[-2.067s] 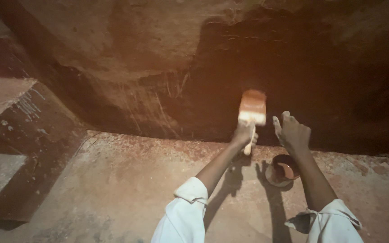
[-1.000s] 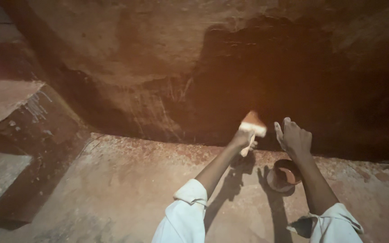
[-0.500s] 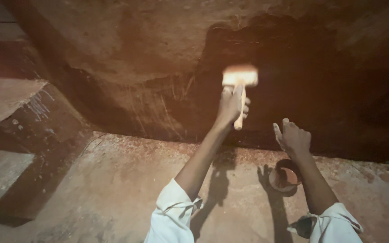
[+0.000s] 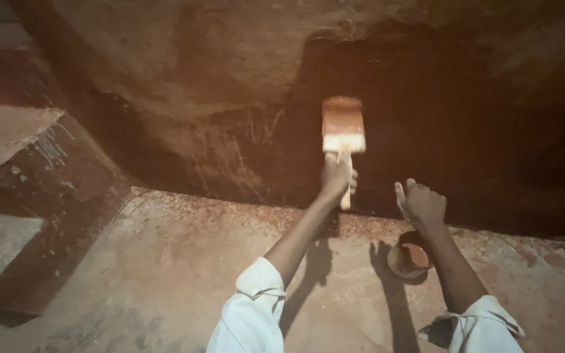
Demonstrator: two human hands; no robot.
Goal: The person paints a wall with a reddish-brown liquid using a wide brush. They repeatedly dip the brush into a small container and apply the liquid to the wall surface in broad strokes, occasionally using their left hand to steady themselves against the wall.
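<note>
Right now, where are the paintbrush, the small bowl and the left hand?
paintbrush (image 4: 342, 124), head view, on the bristles.
small bowl (image 4: 412, 256), head view, on its brown contents.
left hand (image 4: 337, 175), head view, on its back.

Brush (image 4: 342, 124) — rust-brown bristles, pale handle. Wall (image 4: 165, 78) tan, a dark brown patch at right. Bowl (image 4: 410, 259) holds reddish-brown liquid. Sleeves (image 4: 250, 314) white.

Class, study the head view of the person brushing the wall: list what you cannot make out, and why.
- Head view: palm side of the left hand, turned away around the brush handle.
- Head view: bowl contents; too small, partly behind the right hand's forearm.
- Head view: wall surface at right, lost in deep shadow.
- Head view: stone step, cut off by the left edge.
</note>
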